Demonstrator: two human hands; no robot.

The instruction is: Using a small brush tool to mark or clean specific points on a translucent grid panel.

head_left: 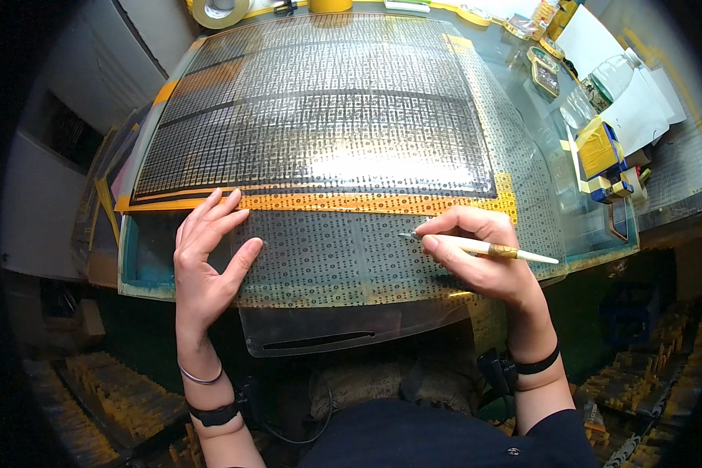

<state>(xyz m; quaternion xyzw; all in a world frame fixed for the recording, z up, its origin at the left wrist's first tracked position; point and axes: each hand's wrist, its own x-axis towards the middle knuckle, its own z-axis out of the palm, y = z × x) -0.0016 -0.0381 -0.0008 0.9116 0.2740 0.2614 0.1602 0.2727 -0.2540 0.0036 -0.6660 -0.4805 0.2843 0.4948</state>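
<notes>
A large dark-gridded film (288, 129) with an orange border lies on a glass-topped table. Its near edge overlaps a clear sheet (312, 257) printed with rows of small dark marks. My left hand (207, 261) is open, fingertips resting on the film's orange near edge, thumb spread over the patterned sheet. Pinched in my right hand (487, 273) is a slim pen-like tool (522, 255) with a cream handle and a thin metal tip. The tip points left, low over the patterned sheet; whether it touches I cannot tell. Light glares on the film's middle.
Tape rolls (220, 9) stand at the far edge. To the right are a clear plastic bottle (607, 80), a blue-and-yellow block-shaped item (600, 152) and white papers (643, 117). Below the table's near edge hangs a clear plastic sheet (320, 339) with a slot.
</notes>
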